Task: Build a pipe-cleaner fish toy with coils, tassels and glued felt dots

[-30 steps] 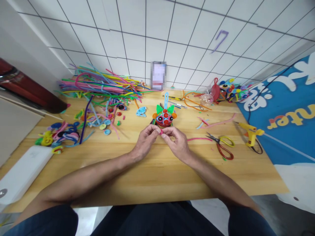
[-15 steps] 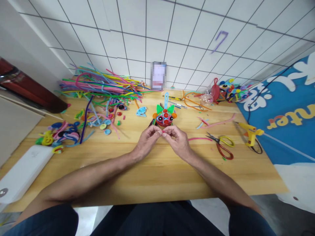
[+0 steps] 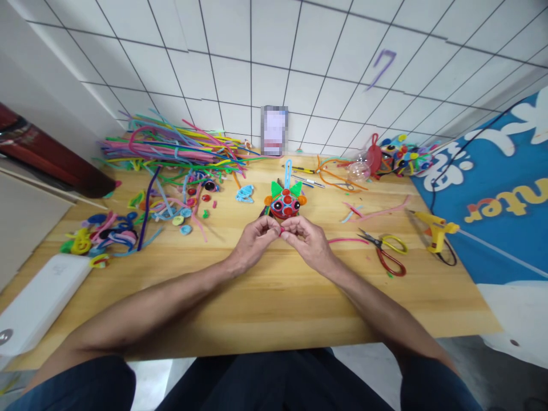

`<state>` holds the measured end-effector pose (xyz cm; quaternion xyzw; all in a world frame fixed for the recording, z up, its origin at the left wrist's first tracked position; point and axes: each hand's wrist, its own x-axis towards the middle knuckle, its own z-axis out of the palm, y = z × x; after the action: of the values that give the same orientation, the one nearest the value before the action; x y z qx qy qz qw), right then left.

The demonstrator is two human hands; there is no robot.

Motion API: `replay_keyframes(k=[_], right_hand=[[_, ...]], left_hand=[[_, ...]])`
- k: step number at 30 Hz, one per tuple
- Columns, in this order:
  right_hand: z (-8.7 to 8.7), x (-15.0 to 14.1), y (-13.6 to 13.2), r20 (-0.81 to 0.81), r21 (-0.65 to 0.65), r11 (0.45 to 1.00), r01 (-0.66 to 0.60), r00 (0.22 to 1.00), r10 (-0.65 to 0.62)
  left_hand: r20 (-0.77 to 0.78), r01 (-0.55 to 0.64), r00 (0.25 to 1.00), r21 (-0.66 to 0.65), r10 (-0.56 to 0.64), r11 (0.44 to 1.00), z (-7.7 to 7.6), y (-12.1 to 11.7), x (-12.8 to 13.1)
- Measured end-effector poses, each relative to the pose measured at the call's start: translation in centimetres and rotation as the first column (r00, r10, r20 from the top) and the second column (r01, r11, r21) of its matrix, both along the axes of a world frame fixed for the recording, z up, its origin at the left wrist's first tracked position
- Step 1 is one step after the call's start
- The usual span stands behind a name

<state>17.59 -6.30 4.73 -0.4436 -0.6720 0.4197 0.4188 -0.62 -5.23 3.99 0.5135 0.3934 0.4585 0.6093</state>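
My left hand [image 3: 258,242] and my right hand [image 3: 307,242] meet fingertip to fingertip at the middle of the table. Both pinch one end of a pink-red pipe cleaner [image 3: 349,240], whose tail comes out past my right hand and lies on the wood. The bit between the fingers [image 3: 281,230] is small and mostly covered. Just beyond my fingers stands a colourful animal-head figure [image 3: 286,204] with green ears, orange side balls, black eyes and a light blue loop on top. My hands hide its lower part.
Scissors [image 3: 382,251] lie open right of my hands, with a yellow glue gun [image 3: 436,231] farther right. A pile of pipe cleaners [image 3: 171,145] fills the back left, with coiled pieces [image 3: 111,231] nearer. A white power bank [image 3: 45,299] lies front left; a phone [image 3: 274,131] leans on the wall.
The fingertips shift slightly around the pink-red piece while both hands stay pinched together. The whole view moves a few pixels; the things on the table stay in place.
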Motion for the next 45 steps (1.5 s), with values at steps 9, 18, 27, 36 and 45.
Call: replay_keyframes(k=[9,18,27,36,45], right_hand=[[-1.4,-1.6,-1.4,-0.023,0.219,0.969,0.114,0.993,-0.112],[-1.5,-1.2,-0.9,-0.094,0.020,0.982,0.189,0.978,-0.186],[-0.6,-0.3,0.0,-0.021,-0.044,0.991,0.125,0.992,-0.126],[0.7,-0.6,-1.2,0.034,0.170,0.976,0.135,0.989,-0.143],[0.2,-0.8,-2.7,0.085,0.346,0.901,0.262,0.947,-0.309]], left_hand=[[0.070,-0.140,0.986,-0.114,0.149,0.983,-0.6,-0.7,0.5],[0.092,-0.171,0.978,-0.141,0.185,0.975,-1.1,-0.9,1.0],[-0.039,-0.003,0.999,-0.019,0.002,1.000,-0.2,-0.2,0.4],[-0.021,-0.012,1.000,0.066,0.013,0.998,0.2,-1.0,0.3],[0.001,0.010,1.000,0.121,-0.010,0.993,-0.4,-1.9,0.7]])
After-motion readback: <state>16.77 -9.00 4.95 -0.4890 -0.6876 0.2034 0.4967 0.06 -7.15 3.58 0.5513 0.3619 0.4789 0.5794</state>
